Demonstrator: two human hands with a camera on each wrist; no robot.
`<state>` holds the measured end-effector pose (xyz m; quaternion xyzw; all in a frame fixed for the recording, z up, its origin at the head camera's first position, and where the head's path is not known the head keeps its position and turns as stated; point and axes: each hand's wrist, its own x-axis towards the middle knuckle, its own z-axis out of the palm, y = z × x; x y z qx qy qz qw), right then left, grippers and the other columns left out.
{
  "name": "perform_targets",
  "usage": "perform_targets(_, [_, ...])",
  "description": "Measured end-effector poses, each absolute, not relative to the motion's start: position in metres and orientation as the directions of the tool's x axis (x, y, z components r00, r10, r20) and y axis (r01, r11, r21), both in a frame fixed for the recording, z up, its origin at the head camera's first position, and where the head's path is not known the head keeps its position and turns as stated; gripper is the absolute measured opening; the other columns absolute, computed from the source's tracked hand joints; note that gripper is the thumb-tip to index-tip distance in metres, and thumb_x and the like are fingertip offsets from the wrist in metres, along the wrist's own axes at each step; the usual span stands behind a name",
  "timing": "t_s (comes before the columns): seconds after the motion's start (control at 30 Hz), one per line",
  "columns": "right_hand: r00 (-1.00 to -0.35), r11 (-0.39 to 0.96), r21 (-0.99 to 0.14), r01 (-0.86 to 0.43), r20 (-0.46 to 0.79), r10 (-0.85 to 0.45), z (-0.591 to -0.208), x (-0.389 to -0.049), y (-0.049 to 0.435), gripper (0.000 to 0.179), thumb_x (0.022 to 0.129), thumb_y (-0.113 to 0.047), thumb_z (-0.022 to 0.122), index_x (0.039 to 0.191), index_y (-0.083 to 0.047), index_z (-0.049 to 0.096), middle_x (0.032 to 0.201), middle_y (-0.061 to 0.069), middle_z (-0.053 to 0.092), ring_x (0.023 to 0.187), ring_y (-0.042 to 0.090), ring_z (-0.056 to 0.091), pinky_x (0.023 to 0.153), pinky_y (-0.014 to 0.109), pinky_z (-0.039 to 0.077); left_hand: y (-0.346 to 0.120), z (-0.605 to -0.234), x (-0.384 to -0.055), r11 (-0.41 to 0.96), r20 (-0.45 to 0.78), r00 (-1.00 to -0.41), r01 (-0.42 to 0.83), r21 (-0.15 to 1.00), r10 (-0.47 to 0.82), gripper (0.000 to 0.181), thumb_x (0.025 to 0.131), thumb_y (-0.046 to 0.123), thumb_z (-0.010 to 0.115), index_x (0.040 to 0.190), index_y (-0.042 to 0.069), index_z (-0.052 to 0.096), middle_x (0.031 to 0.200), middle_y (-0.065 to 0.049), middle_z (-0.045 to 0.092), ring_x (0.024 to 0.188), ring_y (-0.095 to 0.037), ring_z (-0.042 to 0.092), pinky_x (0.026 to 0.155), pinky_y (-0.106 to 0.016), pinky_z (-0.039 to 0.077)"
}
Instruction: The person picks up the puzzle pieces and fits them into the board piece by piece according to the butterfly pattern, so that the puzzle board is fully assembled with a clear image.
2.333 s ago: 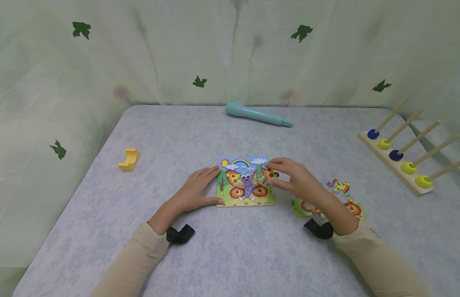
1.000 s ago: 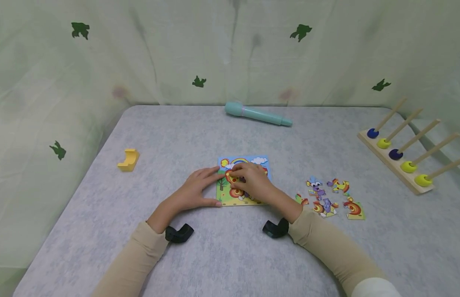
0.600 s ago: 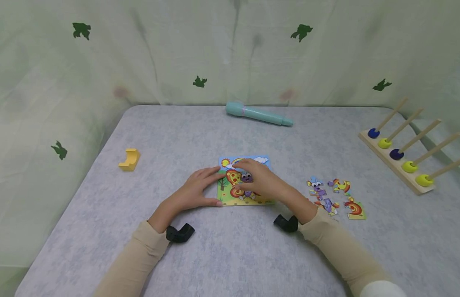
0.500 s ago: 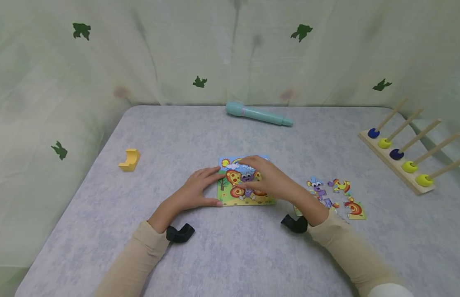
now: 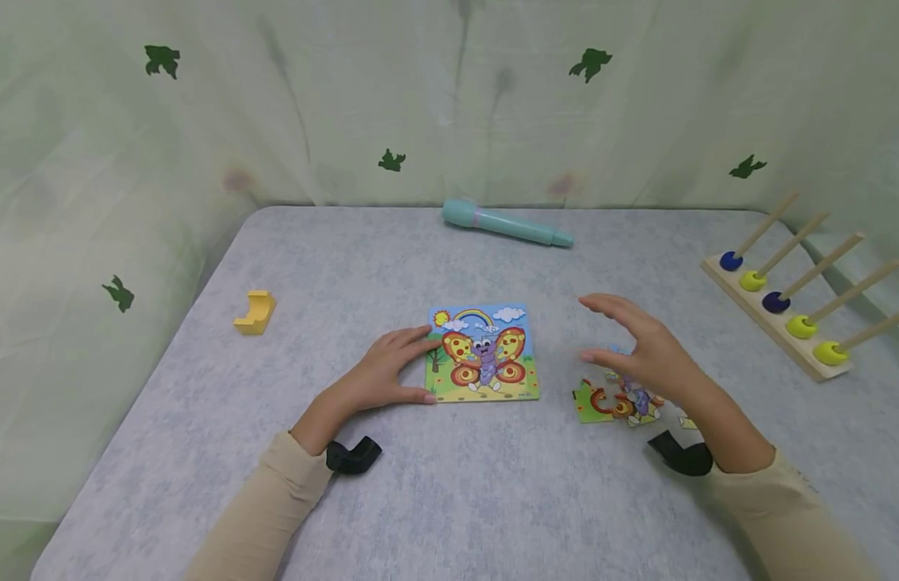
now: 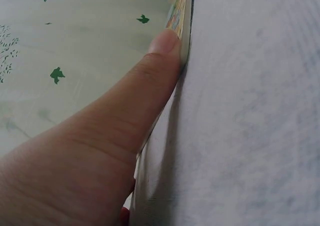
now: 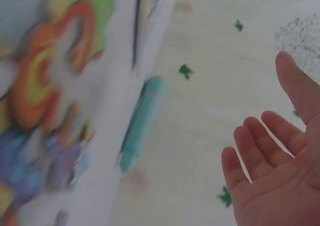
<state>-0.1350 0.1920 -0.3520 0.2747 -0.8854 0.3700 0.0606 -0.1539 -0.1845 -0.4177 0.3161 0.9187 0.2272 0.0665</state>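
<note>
A square butterfly puzzle board (image 5: 486,391) lies flat at the middle of the table. My left hand (image 5: 380,373) rests at its left edge, fingers extended over the upper left side and thumb at the lower left corner. In the left wrist view, the thumb (image 6: 162,43) touches the board's edge. To the right of the board, my right hand (image 5: 649,355) hovers with thumb and fingers spread and nothing between them. Beneath it lie several loose puzzle pieces (image 5: 593,403), partly hidden by the hand and forearm. The right wrist view shows a bare palm (image 7: 280,186).
A teal toy microphone (image 5: 508,224) lies near the back edge. At the right stands a wooden peg rack (image 5: 765,315) with blue and yellow beads. A yellow curved block (image 5: 255,313) sits at the left. A pale leaf-patterned curtain (image 5: 478,97) hangs behind the table.
My right hand carried a butterfly-wing puzzle piece onto the board's left part, let it go, then drew back right over the loose pieces. The left hand has barely moved.
</note>
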Motion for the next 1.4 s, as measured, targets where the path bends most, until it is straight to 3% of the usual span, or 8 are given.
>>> perform_targets(0.27, [-0.892, 0.612, -0.676, -0.410, 0.157, -0.424, -0.375, -0.135, 0.228, 0.062, 0.078, -0.015, 0.071, 0.131, -0.003, 0.042, 0.129, 0.016, 0.043, 0.114, 0.038, 0.040, 0.082, 0.058, 0.037, -0.184, -0.418, -0.154, 0.693, 0.035, -0.792, 0.554, 0.461, 0.610, 0.083, 0.070, 0.066, 0.059, 0.138, 0.023, 0.038, 0.146, -0.004, 0.022, 0.131, -0.028, 0.018, 0.103, -0.048, 0.013])
perform_targets(0.5, [-0.917, 0.666, -0.702, -0.251, -0.047, -0.396, -0.385, -0.137, 0.242, 0.064, 0.081, -0.028, 0.067, 0.134, -0.004, 0.039, 0.132, 0.017, 0.040, 0.118, 0.038, 0.036, 0.091, 0.056, 0.030, -0.184, -0.418, -0.154, 0.692, 0.037, -0.790, 0.558, 0.459, 0.612, 0.083, 0.070, 0.066, 0.059, 0.138, 0.022, 0.038, 0.146, -0.005, 0.022, 0.131, -0.028, 0.018, 0.103, -0.048, 0.013])
perform_targets(0.73, [-0.912, 0.706, -0.684, -0.184, -0.149, -0.382, -0.394, -0.141, 0.253, 0.062, 0.083, -0.024, 0.066, 0.134, -0.004, 0.038, 0.132, 0.016, 0.041, 0.120, 0.034, 0.037, 0.095, 0.053, 0.029, -0.183, -0.418, -0.153, 0.693, 0.035, -0.793, 0.552, 0.463, 0.608, 0.083, 0.070, 0.064, 0.060, 0.138, 0.022, 0.038, 0.146, -0.005, 0.022, 0.131, -0.030, 0.017, 0.102, -0.049, 0.014])
perform_targets(1.07, [-0.902, 0.740, -0.623, -0.253, -0.123, -0.413, -0.395, -0.138, 0.257, 0.050, 0.083, -0.007, 0.064, 0.129, -0.001, 0.046, 0.122, 0.016, 0.049, 0.113, 0.033, 0.043, 0.091, 0.052, 0.034, -0.183, -0.418, -0.152, 0.696, 0.026, -0.796, 0.545, 0.469, 0.605, 0.083, 0.071, 0.063, 0.061, 0.138, 0.022, 0.037, 0.146, -0.004, 0.021, 0.131, -0.028, 0.016, 0.103, -0.048, 0.013])
perform_targets(1.4, [-0.908, 0.782, -0.557, -0.281, -0.109, -0.405, -0.389, -0.139, 0.248, 0.060, 0.082, -0.019, 0.066, 0.132, 0.004, 0.041, 0.121, 0.021, 0.045, 0.109, 0.035, 0.045, 0.087, 0.053, 0.038, -0.184, -0.418, -0.153, 0.697, 0.028, -0.796, 0.545, 0.465, 0.604, 0.083, 0.071, 0.061, 0.063, 0.138, 0.022, 0.037, 0.146, -0.004, 0.021, 0.131, -0.029, 0.016, 0.103, -0.049, 0.013])
